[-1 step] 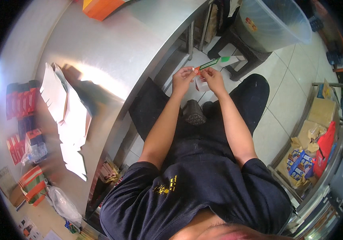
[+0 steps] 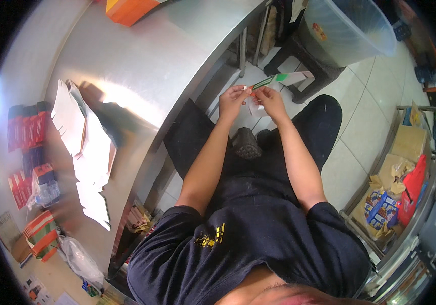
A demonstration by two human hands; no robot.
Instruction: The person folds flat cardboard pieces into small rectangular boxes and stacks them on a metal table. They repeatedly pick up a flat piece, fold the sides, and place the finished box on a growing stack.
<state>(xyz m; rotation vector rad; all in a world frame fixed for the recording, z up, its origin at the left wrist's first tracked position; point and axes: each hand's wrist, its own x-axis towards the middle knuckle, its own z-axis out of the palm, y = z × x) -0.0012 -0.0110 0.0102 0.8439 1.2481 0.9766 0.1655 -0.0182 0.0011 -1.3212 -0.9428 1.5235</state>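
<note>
Out over my lap, both hands grip a folding carton (image 2: 284, 79), printed green and orange with a white flap at its far right end. My left hand (image 2: 232, 104) pinches its orange left end. My right hand (image 2: 273, 103) closes on its near edge just beside the left. A pale flap (image 2: 256, 108) hangs below, between the hands. Fingers partly hide the carton's orange end. On the metal table (image 2: 142, 56) to my left lies a loose pile of white unfolded cartons (image 2: 88, 147).
A clear plastic tub (image 2: 337, 35) stands on a dark stool (image 2: 309, 86) at the far right. Red boxes (image 2: 29, 127) and a striped bag (image 2: 42, 236) sit along the left side. At right, a shelf holds cardboard (image 2: 410, 141) and blue packets (image 2: 381, 209).
The carton has tilted in my fingers, so its green printed face shows narrower and the white flap sits slightly further right. Both hands stay almost where they were.
</note>
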